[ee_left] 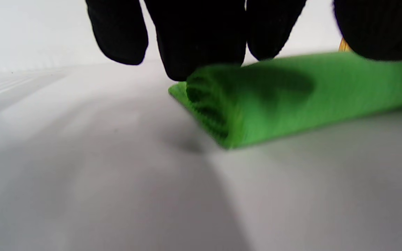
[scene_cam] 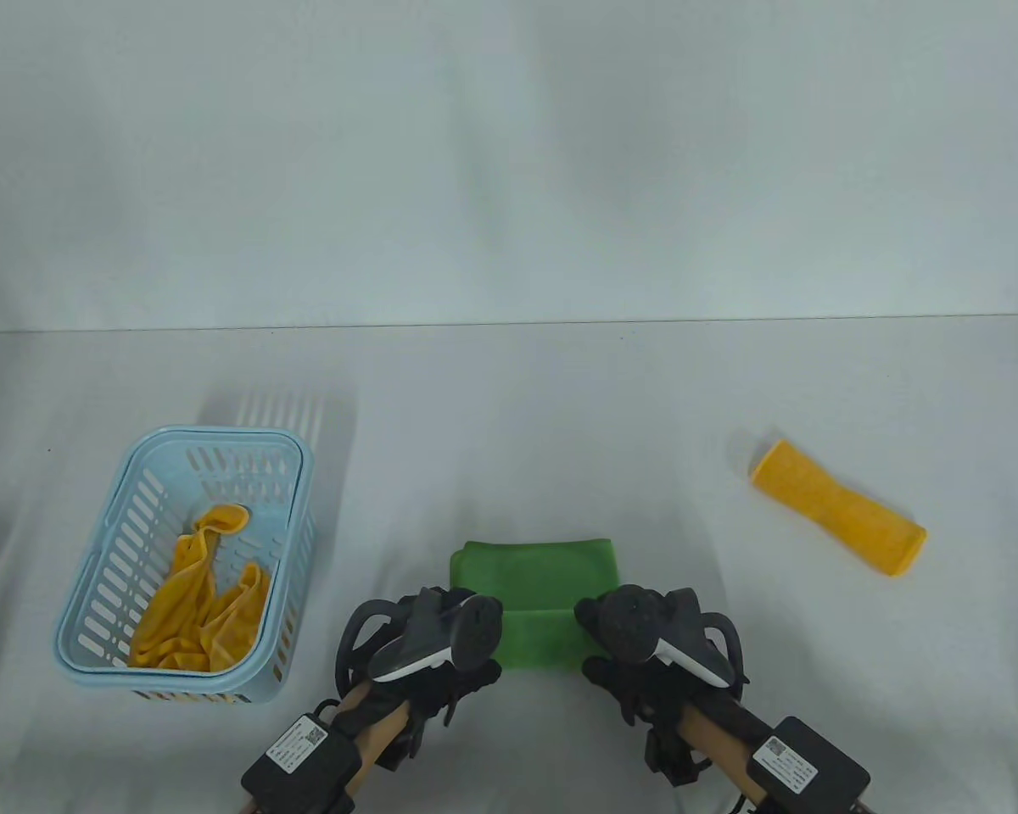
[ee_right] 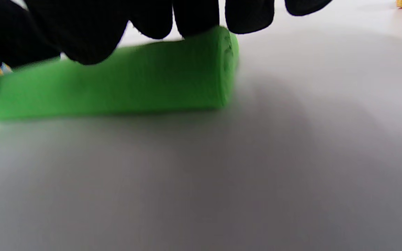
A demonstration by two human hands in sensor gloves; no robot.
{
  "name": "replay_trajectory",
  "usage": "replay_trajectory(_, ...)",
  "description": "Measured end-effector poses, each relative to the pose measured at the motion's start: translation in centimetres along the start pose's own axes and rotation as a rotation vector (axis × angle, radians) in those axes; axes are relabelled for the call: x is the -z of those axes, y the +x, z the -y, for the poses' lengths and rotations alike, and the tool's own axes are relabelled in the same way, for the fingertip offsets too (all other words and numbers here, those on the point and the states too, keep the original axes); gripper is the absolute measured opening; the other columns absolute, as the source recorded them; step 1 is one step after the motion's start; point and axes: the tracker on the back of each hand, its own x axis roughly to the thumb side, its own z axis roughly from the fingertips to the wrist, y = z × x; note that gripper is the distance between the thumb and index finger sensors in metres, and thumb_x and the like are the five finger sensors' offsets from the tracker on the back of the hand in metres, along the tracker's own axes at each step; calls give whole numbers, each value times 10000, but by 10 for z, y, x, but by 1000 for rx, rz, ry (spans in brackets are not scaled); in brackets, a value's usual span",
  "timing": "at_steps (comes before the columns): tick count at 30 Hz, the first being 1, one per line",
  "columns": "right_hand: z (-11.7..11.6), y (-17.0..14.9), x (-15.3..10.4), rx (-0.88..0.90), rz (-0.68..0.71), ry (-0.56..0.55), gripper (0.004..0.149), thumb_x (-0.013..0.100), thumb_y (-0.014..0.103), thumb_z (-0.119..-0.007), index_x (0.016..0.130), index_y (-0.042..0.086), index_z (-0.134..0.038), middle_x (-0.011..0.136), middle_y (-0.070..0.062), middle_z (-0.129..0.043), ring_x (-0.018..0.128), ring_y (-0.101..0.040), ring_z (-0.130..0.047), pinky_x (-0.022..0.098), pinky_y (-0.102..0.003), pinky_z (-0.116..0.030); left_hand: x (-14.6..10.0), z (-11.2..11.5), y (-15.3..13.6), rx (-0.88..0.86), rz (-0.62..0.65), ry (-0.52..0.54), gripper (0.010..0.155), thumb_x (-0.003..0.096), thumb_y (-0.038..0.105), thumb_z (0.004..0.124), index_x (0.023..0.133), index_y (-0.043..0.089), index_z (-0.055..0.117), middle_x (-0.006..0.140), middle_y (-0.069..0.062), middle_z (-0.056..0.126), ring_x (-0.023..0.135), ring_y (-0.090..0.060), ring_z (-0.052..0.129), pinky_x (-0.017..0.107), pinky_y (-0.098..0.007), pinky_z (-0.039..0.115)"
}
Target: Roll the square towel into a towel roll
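Near front of bench: green towel point(scene_cam: 536, 585) sits between both hands, near part rolled up, a flat strip of it lying beyond the roll.
Bench: white surface point(scene_cam: 509, 407), everything sits on it.
Left hand: left hand point(scene_cam: 428, 644) is on the roll's left end; in the wrist view its fingertips point(ee_left: 201, 52) come down onto the top of the roll. Looks like pressing, not gripping, but I can't tell how far the fingers are curled.
Right hand: right hand point(scene_cam: 645, 649) does the same on the right end, fingertips point(ee_right: 195, 21) resting on top. Same doubt about the curl.
Progress: my guess is roughly halfway, with the flat strip left to roll.
Risk 1: if 1 hand pushes ahead of the other, the roll could go cone-shaped.
Risk 2: light pressure could leave it loose, so it springs open once let go.
Risk 3: the left end already shows an edge poking out past the spiral, so layers might telescope sideways.
Hidden: trackers cover both palms and both roll ends from above; wrist views are blurry.
Also around: yellow roll point(scene_cam: 838, 507) well off to the right, blue basket point(scene_cam: 119, 509) on the left with yellow cloth point(scene_cam: 204, 606) inside.
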Motion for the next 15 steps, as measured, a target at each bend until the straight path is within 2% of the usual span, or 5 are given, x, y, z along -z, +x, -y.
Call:
replay_trajectory(8,-15,-3,12,-66,-37,39,787,316,510,-806,978,400,-394,1081,112,-431,1025,-306,-507,724,-581,-484,9,15,-1,54,-26,-53,882,313,573,796,1068,367,390,1127,74,473,1045,-223,634,782,-505,593)
replay_trajectory(12,-14,-4,13,-88,-41,14,755,335,456,-817,968,423,-407,1071,132,-454,1013,-297,-540,718,-569,-507,11,17,-3,35,-40,-61,815,365,502,774,1063,381,371,1127,86,452,1051,-198,616,788,-496,583)
replay_trajectory(15,-11,-5,13,-53,-36,-19,673,364,440,-764,962,415,-456,1059,115,-513,999,-295,-580,707,-564,-533,11,15,-3,23,-50,-60,742,406,467,711,1065,386,380,1131,85,472,1048,-205,635,783,-496,592)
